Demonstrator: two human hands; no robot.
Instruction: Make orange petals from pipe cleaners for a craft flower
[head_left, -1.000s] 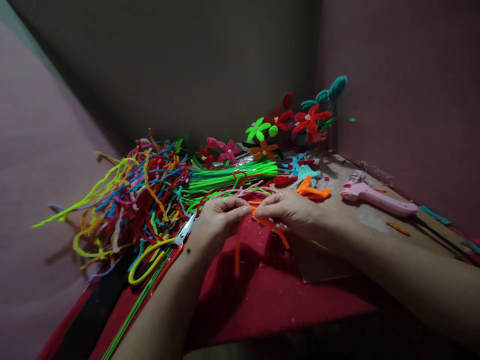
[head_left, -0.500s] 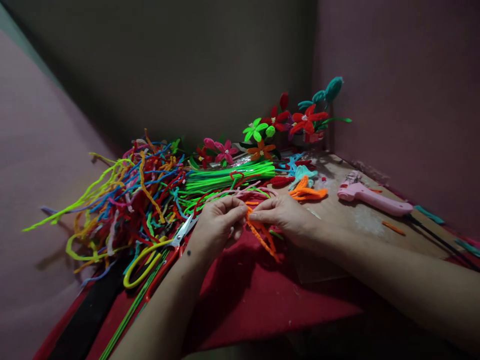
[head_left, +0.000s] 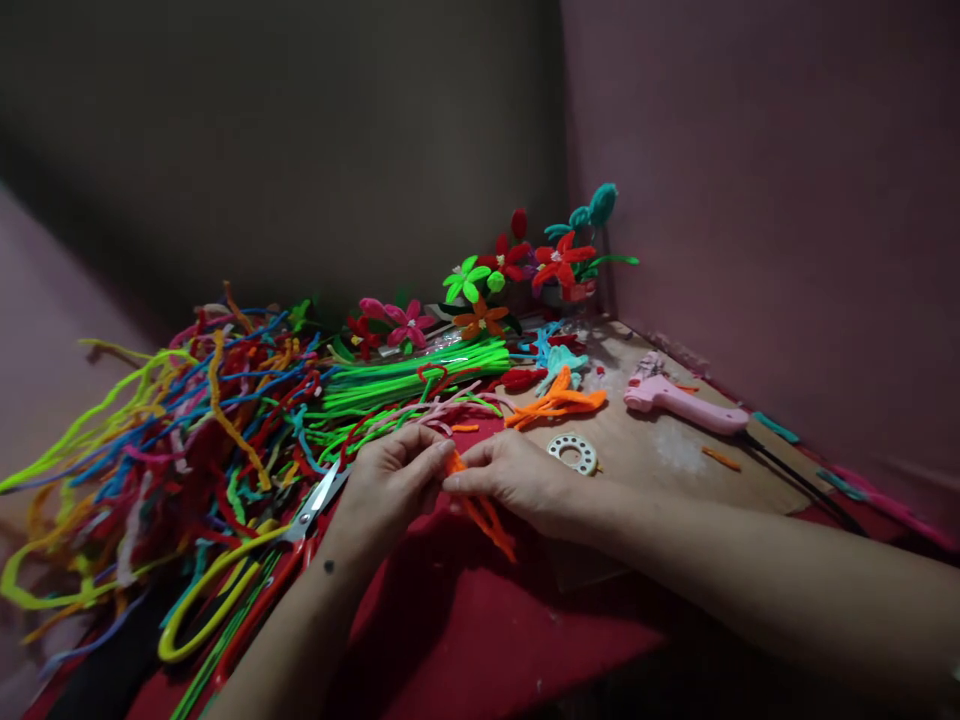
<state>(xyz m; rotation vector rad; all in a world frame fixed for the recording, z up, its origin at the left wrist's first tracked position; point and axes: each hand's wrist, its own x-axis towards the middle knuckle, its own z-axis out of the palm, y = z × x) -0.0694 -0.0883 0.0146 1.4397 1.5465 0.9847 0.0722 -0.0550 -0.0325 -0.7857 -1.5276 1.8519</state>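
Observation:
Between my two hands is an orange pipe-cleaner piece (head_left: 487, 522), its loops hanging down toward the right. My left hand (head_left: 401, 485) pinches its upper end between thumb and fingers. From the other side, my right hand (head_left: 517, 480) pinches the same piece, fingertips close to those of the left. Behind my right hand lie more orange shaped pieces (head_left: 556, 402) on the brown board. A pale round disc with holes (head_left: 559, 445) rests just beyond the right wrist. Scissors with yellow and red handles (head_left: 214, 590) lie left of my left forearm.
A tangle of coloured pipe cleaners (head_left: 172, 430) fills the left. Green pipe cleaners (head_left: 412, 380) lie behind my hands. Pipe-cleaner flowers (head_left: 480, 318) stand at the back. A pink glue gun (head_left: 686, 402) with a black cord lies on the board (head_left: 637, 480) at right.
The view has shifted, so the scene sits further left and slightly lower. The round disc, hidden before, now shows beside my right wrist. Both hands still pinch the orange piece.

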